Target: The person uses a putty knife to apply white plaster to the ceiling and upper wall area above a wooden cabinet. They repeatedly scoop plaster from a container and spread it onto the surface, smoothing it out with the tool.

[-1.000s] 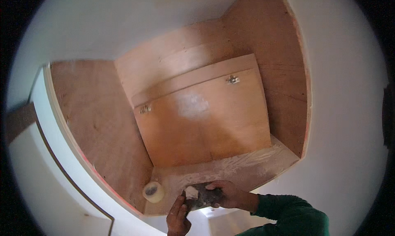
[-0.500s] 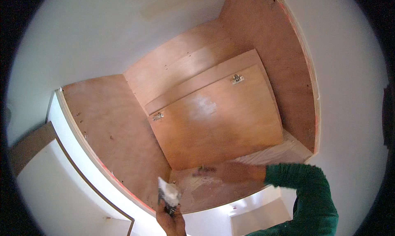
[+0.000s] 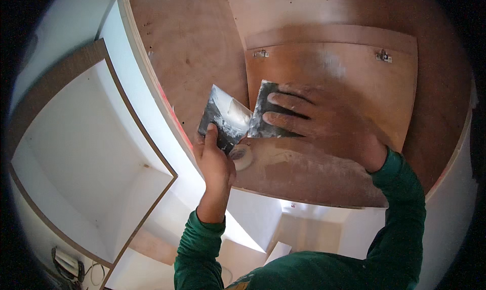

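My left hand is closed round a dark putty scraper, thumb pressed on its face. A lump of white putty lies on that blade. From the right, my right hand grips a second dark, putty-smeared scraper, its fingers laid along the blade. The two scrapers meet or nearly meet at their edges. Just below them, a roll of pale tape rests on the cabinet floor, partly hidden by my left hand.
Around my hands is a brown plywood cabinet. A loose panel with two metal hinges leans on its back wall. Left of it is a white recess with a brown frame. A dark device with a cable lies at lower left.
The view has swung left and down. My right hand has left the cabinet floor and come to the left scraper, with a scraper now plainly visible in it. The tape roll has come into sight.
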{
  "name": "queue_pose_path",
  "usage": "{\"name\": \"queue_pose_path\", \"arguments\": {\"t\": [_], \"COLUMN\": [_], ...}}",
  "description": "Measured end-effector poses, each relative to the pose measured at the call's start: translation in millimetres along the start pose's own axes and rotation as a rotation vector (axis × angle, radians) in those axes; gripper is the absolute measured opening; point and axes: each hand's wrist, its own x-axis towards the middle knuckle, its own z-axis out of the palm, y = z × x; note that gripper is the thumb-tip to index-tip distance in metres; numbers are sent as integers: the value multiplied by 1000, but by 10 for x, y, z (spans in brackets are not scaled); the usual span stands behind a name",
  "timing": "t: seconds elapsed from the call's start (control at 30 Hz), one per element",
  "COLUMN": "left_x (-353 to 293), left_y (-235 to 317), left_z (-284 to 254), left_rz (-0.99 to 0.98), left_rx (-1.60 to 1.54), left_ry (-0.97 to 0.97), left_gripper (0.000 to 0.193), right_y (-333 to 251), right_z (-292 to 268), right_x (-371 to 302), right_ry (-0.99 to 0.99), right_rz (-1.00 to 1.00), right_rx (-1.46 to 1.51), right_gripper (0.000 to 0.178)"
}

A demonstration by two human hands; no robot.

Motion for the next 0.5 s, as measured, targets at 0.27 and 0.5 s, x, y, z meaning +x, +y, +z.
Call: {"name": "queue_pose_path", "arguments": {"t": [0.27, 0.5], "left_x": [47, -220], "left_y": [11, -824], "left_z": [-124, -1181], "left_rz": [146, 192], "left_rx": [54, 251], "left_ry": [-30, 77], "left_gripper": [32, 46], "right_y": [-25, 1534], "right_z": [19, -247], "right_x": [-27, 122], "right_ry": [-262, 523], "right_rz": [-157, 594], "right_rx": [-304, 380], "right_gripper": [37, 38]}}
